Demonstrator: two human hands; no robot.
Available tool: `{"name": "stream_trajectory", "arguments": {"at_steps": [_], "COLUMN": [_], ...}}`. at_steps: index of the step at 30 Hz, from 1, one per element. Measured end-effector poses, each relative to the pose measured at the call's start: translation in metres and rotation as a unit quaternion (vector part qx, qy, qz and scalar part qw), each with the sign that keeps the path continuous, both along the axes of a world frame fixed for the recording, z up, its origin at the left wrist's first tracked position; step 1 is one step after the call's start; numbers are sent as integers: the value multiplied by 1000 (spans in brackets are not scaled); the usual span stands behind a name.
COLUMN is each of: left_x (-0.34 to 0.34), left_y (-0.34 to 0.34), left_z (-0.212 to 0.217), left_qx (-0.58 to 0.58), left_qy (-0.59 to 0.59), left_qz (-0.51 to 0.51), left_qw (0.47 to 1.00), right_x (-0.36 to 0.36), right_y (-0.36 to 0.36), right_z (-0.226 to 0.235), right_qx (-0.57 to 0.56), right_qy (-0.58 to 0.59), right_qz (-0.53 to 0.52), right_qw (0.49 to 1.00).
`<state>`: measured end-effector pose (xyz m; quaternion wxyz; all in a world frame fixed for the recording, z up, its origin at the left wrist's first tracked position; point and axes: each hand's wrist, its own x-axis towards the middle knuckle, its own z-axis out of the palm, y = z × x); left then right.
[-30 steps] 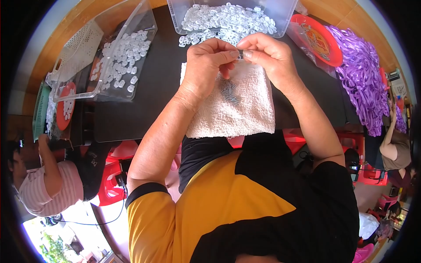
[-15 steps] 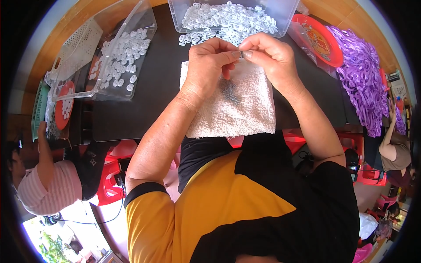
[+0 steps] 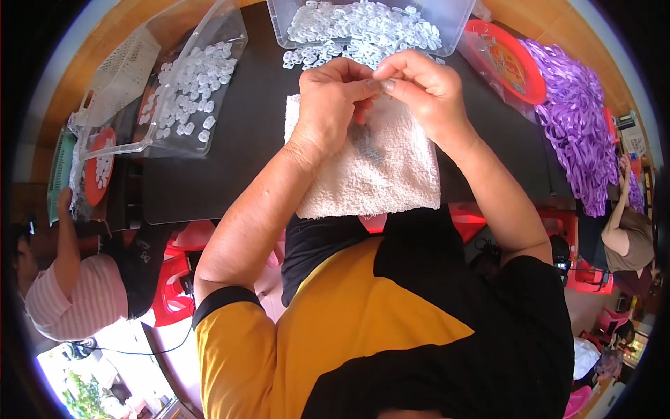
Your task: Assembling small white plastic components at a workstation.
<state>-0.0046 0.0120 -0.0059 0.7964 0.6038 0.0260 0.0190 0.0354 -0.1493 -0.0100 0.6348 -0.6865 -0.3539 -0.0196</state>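
While both hands meet above a white towel (image 3: 370, 167) on the dark tabletop (image 3: 230, 160), the left hand (image 3: 335, 94) and right hand (image 3: 422, 91) pinch a tiny part between closed fingertips; what it is cannot be told. It looks light, stiff and easily dropped, best held by its edges. Small metal pieces (image 3: 364, 143) lie on the towel. Clear bins (image 3: 447, 21) of white plastic clips (image 3: 363, 28) sit beyond, purple ribbons (image 3: 572, 119) to the right.

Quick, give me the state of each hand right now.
Left hand: fingers pinched shut above the white towel; what it holds cannot be told.
Right hand: pinched shut against the left; contents hidden.
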Motion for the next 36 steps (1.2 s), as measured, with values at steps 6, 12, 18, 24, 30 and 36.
{"name": "stream_trajectory", "arguments": {"at_steps": [6, 12, 18, 24, 30, 36], "left_x": [-2, -2, -3, -4, -4, -4], "left_y": [2, 5, 5, 6, 4, 2], "left_z": [4, 3, 7, 7, 6, 4], "left_qx": [9, 67, 78, 76, 62, 60], "left_qy": [9, 4, 9, 14, 13, 14], "left_qz": [-6, -32, -19, -14, -7, -17], "left_qw": [1000, 997, 997, 997, 998, 998], "right_x": [0, 0, 1, 2, 1, -3], "right_y": [-6, -5, -4, -7, -7, -8], "right_z": [6, 4, 4, 7, 9, 5], "right_qx": [-13, -38, -34, -129, -121, -117], "right_qy": [-21, -59, -41, -27, 6, 22], "right_qz": [-53, -56, -70, -79, -72, -56], "right_qw": [998, 996, 996, 988, 990, 991]}}
